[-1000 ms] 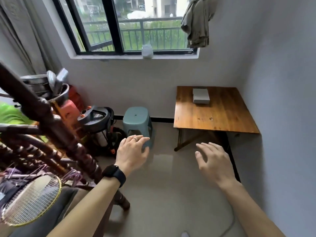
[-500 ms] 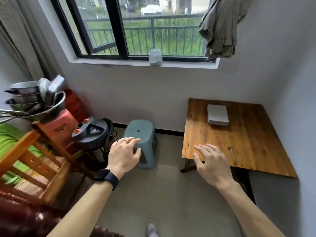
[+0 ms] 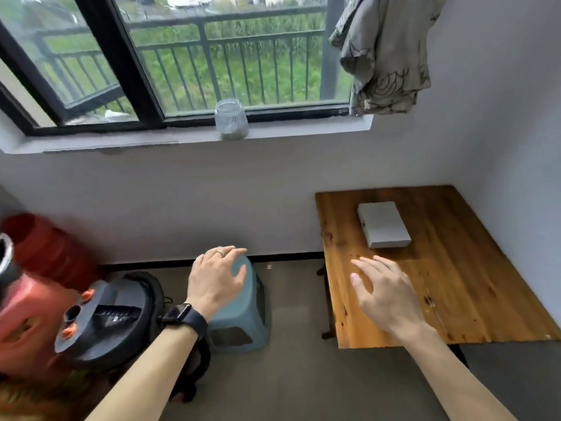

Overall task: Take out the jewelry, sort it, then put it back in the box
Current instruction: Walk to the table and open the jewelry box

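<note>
A closed grey box (image 3: 383, 223) lies flat on the wooden table (image 3: 455, 293) at the right, near the wall. My right hand (image 3: 385, 293) hovers over the table's left part, short of the box, fingers spread and holding nothing. My left hand (image 3: 216, 279), with a ring and a dark watch on the wrist, is stretched out over a teal plastic stool (image 3: 243, 317) with relaxed fingers and nothing in it. No jewelry is visible.
A glass jar (image 3: 231, 119) stands on the window sill and a cloth (image 3: 385, 53) hangs at the upper right. At the left are a black pressure cooker (image 3: 112, 317) and red containers (image 3: 36, 293). Grey floor lies between stool and table.
The view has moved closer to the table and stool; the wooden chair and racket have left the view. Both hands stay stretched out in front, the right one now over the table.
</note>
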`<move>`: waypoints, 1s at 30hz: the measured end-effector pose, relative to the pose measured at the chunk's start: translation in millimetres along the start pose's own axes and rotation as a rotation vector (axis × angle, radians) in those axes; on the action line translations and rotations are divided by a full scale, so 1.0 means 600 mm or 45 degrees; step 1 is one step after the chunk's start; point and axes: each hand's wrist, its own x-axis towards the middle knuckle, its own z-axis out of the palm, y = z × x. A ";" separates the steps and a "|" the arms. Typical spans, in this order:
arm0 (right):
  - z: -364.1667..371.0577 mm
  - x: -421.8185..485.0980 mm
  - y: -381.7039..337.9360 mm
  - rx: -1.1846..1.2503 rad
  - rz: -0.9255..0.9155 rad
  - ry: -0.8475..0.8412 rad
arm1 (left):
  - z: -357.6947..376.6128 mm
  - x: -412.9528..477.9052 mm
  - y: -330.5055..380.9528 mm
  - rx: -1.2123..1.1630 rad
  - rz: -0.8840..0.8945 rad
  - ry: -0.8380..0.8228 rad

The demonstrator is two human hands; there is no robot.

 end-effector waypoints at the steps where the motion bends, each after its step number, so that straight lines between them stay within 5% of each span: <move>1: 0.006 0.020 -0.001 0.005 0.031 0.007 | 0.007 0.029 0.002 -0.011 0.028 -0.013; 20: 0.130 0.378 0.114 0.085 0.575 -0.060 | 0.170 0.551 0.129 0.048 0.500 -0.418; 30: 0.212 0.411 0.155 0.181 1.030 -0.008 | 0.326 0.698 0.267 0.123 1.008 -0.753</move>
